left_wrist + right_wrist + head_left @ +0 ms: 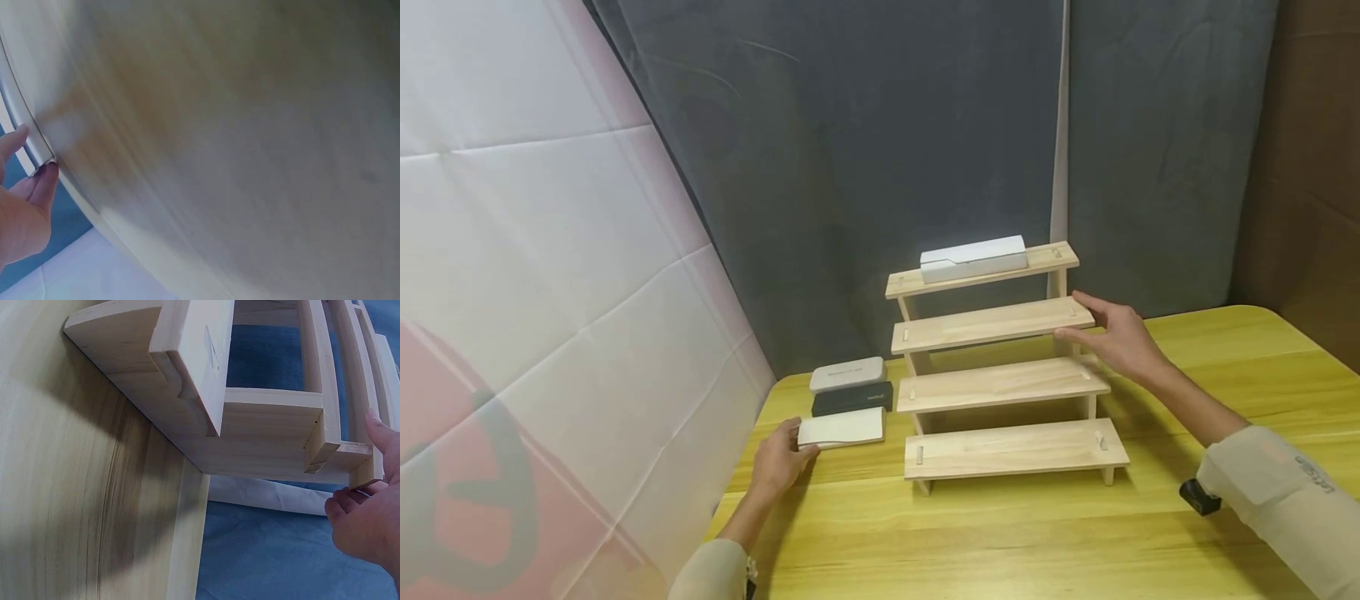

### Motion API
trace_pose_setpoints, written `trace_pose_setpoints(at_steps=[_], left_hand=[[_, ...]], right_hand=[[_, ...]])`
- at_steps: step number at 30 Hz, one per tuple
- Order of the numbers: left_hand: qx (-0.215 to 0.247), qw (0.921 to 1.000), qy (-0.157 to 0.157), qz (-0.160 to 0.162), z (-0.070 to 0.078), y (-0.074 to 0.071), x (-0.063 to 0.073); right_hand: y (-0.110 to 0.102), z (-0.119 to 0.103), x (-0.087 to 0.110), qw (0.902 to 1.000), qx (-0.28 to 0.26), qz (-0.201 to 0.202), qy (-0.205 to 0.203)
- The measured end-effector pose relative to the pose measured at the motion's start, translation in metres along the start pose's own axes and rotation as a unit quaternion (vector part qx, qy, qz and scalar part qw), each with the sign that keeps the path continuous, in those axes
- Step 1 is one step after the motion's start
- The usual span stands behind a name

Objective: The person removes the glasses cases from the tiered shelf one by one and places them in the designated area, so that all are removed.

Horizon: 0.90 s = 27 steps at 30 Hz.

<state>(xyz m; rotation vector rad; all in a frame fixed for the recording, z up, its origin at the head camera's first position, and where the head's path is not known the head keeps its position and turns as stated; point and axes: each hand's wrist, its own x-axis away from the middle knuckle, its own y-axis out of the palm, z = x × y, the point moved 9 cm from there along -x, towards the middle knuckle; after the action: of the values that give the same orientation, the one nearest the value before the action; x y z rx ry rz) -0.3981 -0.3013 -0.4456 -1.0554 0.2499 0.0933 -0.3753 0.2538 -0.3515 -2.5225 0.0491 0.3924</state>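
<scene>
A stepped wooden display stand (pixel 1011 450) with several shelves stands on the table. My right hand (pixel 1120 340) grips the right end of its second shelf from the top, thumb and fingers on opposite edges. The right wrist view shows that hand (pixel 372 515) at the shelf end. At the left, a flat white box (pixel 842 427) lies on the table, its near end pinched by my left hand (pixel 778 457). In the left wrist view the fingers (pixel 44 190) meet the box's corner. A white oblong case (pixel 973 260) sits on the top shelf.
Behind the pinched box lie a black case (pixel 852 398) and a light grey case (pixel 847 374), left of the stand. A dark grey curtain (pixel 865 167) hangs behind the table (pixel 1000 542). White fabric (pixel 587 250) closes off the left side.
</scene>
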Motion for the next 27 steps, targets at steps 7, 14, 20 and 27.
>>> trace_pose_setpoints(at_steps=[7, 14, 20, 27], left_hand=[[0.049, 0.9986, -0.017, 0.008, -0.003, -0.003, 0.001], [0.053, 0.9983, -0.001, 0.023, 0.002, -0.011, -0.006], [0.065, 0.9973, -0.001, 0.036, 0.012, -0.020, -0.016], [0.127, 0.9911, 0.007, 0.041, 0.036, -0.029, -0.031]], right_hand=[[0.000, 0.003, -0.001, 0.9999, -0.006, -0.007, 0.007], [0.000, 0.003, -0.001, 0.9996, -0.020, -0.016, 0.013], [0.000, 0.004, -0.001, 0.9990, -0.037, -0.017, 0.018], [0.000, 0.009, -0.002, 0.9972, -0.067, -0.011, 0.031]])
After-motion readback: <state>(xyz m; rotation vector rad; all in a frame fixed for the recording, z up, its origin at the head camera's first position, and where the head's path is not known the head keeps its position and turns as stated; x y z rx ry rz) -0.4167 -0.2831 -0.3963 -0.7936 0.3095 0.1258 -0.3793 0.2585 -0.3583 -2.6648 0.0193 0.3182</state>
